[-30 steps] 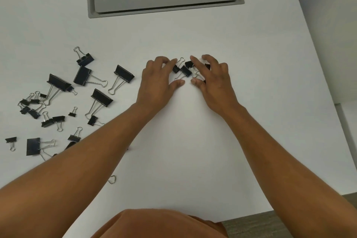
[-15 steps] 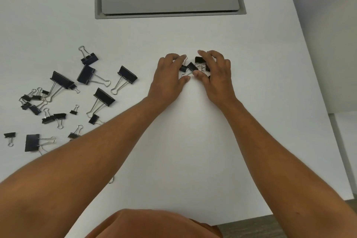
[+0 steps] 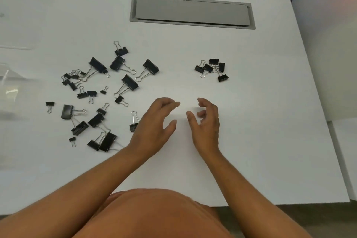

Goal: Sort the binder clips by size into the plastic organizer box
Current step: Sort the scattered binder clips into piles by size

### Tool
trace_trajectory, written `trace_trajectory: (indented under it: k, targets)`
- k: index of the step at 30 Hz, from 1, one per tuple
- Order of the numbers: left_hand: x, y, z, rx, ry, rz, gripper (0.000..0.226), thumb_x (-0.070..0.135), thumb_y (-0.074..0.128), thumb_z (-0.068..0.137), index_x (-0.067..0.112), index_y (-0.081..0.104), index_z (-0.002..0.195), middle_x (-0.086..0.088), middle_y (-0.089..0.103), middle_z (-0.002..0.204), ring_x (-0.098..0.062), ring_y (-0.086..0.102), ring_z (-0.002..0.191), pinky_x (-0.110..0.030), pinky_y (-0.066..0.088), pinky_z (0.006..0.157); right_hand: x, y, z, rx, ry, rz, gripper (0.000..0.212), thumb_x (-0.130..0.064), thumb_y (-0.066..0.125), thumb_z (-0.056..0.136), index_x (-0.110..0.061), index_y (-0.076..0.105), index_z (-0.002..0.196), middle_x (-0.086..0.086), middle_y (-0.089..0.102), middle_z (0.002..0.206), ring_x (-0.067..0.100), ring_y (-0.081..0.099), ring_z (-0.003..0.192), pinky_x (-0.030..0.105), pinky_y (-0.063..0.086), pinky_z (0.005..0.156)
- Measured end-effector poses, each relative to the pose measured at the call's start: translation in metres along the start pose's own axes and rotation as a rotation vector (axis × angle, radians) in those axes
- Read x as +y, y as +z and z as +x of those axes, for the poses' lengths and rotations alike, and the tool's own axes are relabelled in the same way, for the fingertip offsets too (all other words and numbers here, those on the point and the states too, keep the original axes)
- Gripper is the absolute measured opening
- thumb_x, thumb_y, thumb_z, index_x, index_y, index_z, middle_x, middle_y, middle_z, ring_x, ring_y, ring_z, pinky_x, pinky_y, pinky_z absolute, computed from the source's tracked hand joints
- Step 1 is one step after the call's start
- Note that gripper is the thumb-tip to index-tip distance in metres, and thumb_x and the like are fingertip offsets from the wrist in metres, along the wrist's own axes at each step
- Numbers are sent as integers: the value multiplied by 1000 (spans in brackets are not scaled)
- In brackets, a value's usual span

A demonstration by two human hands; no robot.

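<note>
A small heap of several black medium binder clips (image 3: 212, 69) lies on the white table, beyond both hands. A wide scatter of black clips of mixed sizes (image 3: 94, 94) covers the table's left half; one clip (image 3: 133, 121) lies just left of my left hand. My left hand (image 3: 156, 123) and right hand (image 3: 206, 121) hover side by side over bare table, fingers loosely curled and apart, nothing in them. A clear plastic box (image 3: 7, 83), blurred, shows at the far left edge.
A grey cable hatch (image 3: 191, 12) is set flush into the white table (image 3: 270, 121) at the back. The table's right edge runs close to a white wall. An orange-clad knee or torso sits below the table's front edge.
Both hands let go of the small heap of clips and drew back toward me. The view also tilted, so the scatter and the plastic box now show further in.
</note>
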State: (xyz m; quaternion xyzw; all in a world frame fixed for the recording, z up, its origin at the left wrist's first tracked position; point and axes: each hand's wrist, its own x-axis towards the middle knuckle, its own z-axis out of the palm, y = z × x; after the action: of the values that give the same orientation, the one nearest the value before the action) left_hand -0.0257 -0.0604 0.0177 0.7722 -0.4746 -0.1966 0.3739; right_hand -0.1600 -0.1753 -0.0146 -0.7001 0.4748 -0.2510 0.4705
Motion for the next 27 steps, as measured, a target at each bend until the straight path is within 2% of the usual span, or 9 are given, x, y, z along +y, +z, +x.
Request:
trace_trajectory:
  k: [2, 5, 8, 14, 17, 20, 24, 27]
  targets:
    - [0, -11, -22, 14, -8, 10, 40, 13, 72, 95, 19, 67, 135, 8, 56, 130, -2, 57, 113, -30, 56, 94, -7, 5, -7, -73, -12, 3, 42, -13, 70, 97, -29, 58, 134, -13, 59, 123, 8, 59, 99, 14, 48, 83]
    - [-8, -38, -67, 72, -48, 32, 28, 13, 72, 96, 20, 73, 123, 9, 58, 121, -7, 61, 102, -23, 56, 85, -24, 23, -29, -218, -71, 5, 39, -10, 67, 97, -28, 61, 130, -11, 60, 121, 7, 60, 98, 18, 52, 79]
    - [-23, -62, -104, 160, -150, 54, 21, 10, 73, 94, 22, 76, 111, 10, 60, 113, -6, 62, 95, -17, 52, 75, -35, 44, -51, -341, -146, -36, 37, -10, 67, 96, -30, 63, 127, -12, 59, 120, 6, 61, 98, 17, 52, 77]
    - [-61, -96, -159, 311, -417, 132, 30, 18, 79, 89, 28, 72, 116, 12, 58, 105, -3, 57, 83, -11, 40, 70, -45, 72, -79, -446, -205, -121, 39, -12, 72, 92, -30, 64, 125, -14, 58, 122, 2, 59, 101, 10, 44, 78]
    - [-78, -106, -172, 269, -481, 128, 37, 23, 80, 90, 29, 68, 125, 11, 58, 103, -3, 56, 82, -12, 39, 72, -48, 83, -88, -421, -241, -198, 38, -15, 74, 91, -30, 64, 125, -15, 56, 122, 8, 56, 110, 20, 47, 88]
    - [-90, -111, -171, 189, -465, 102, 42, 25, 79, 91, 31, 65, 130, 15, 59, 101, -2, 57, 84, -18, 43, 73, -56, 93, -93, -388, -360, -314, 37, -21, 76, 90, -23, 64, 125, -9, 58, 124, 15, 52, 118, 31, 49, 99]
    - [-101, -118, -161, 97, -391, 39, 48, 21, 74, 94, 31, 60, 139, 18, 62, 103, -5, 61, 87, -18, 46, 75, -71, 120, -99, -448, -522, -529, 59, -38, 78, 87, -22, 57, 140, -1, 57, 135, 19, 47, 121, 32, 41, 102]
    - [-107, -121, -155, 55, -336, -3, 48, 15, 72, 94, 29, 61, 139, 18, 63, 104, -7, 61, 86, -20, 49, 77, -73, 142, -106, -495, -517, -668, 66, -44, 76, 87, -20, 54, 144, 2, 57, 139, 24, 48, 119, 37, 41, 103]
